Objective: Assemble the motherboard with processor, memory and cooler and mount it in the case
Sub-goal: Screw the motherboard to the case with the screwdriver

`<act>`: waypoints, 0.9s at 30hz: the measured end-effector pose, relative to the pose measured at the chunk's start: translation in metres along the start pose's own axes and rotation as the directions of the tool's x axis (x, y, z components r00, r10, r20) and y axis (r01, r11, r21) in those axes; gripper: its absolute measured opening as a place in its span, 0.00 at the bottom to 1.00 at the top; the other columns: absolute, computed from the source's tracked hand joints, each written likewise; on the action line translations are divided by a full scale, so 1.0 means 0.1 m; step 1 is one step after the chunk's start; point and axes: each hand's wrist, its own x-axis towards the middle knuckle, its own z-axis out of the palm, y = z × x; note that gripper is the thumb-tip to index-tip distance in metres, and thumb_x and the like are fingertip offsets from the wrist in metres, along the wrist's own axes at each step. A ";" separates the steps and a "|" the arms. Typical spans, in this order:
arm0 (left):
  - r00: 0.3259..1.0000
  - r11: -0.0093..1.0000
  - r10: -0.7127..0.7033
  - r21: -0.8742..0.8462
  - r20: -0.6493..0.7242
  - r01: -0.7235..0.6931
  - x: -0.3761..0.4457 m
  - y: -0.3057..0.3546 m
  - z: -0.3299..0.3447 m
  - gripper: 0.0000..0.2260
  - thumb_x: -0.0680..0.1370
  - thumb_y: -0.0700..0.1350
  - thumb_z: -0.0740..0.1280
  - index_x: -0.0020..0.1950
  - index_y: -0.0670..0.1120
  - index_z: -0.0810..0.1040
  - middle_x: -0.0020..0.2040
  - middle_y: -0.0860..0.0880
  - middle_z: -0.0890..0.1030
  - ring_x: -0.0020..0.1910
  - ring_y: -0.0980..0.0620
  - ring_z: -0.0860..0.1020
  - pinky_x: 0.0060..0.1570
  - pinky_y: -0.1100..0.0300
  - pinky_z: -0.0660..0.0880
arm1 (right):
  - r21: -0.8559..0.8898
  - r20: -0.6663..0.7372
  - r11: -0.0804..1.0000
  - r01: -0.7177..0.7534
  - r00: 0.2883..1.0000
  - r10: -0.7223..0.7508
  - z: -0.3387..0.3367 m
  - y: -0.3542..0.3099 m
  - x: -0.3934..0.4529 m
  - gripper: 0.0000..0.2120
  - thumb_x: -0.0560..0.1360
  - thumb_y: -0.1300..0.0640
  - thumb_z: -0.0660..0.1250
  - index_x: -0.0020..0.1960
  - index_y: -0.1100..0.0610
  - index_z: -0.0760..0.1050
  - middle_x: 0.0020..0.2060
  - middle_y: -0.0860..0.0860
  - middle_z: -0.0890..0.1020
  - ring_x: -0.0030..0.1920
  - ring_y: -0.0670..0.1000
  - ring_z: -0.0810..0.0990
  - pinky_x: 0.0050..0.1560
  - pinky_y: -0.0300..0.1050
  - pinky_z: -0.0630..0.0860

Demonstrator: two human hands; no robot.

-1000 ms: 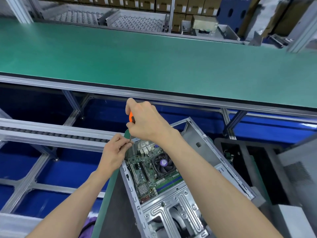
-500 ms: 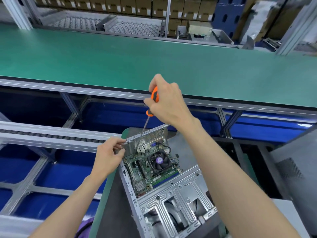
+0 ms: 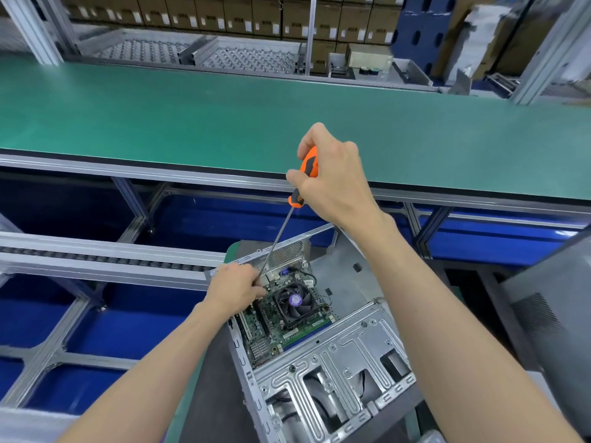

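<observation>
An open grey metal case (image 3: pixel 335 356) lies on its side in front of me. Inside it sits the green motherboard (image 3: pixel 271 334) with a black cooler fan (image 3: pixel 294 302) on top. My right hand (image 3: pixel 332 177) grips the orange and black handle of a long screwdriver (image 3: pixel 303 174), whose thin shaft slants down to the board's far left corner. My left hand (image 3: pixel 236 289) rests at that corner and pinches the lower end of the shaft; the tip is hidden behind its fingers.
A long green conveyor belt (image 3: pixel 224 123) runs across behind the case, on an aluminium frame over blue panels. A roller rail (image 3: pixel 96 260) passes on the left. A grey case panel (image 3: pixel 550 314) stands at the right. Cardboard boxes are stacked at the back.
My right hand has lifted up and to the right with the screwdriver, so the shaft now shows. My left hand moved from the case's corner edge onto the board, at the shaft's lower end.
</observation>
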 end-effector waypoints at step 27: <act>0.938 0.788 -0.269 -0.610 -0.218 0.084 -0.26 -0.07 -0.07 0.08 0.77 0.45 0.72 0.38 0.54 0.81 0.35 0.60 0.83 0.39 0.67 0.80 0.35 0.73 0.71 | -0.023 0.008 1.000 0.003 1.000 -0.003 -0.04 0.09 0.00 0.11 0.73 0.59 0.70 0.49 0.55 0.67 0.29 0.48 0.75 0.34 0.55 0.79 0.40 0.55 0.78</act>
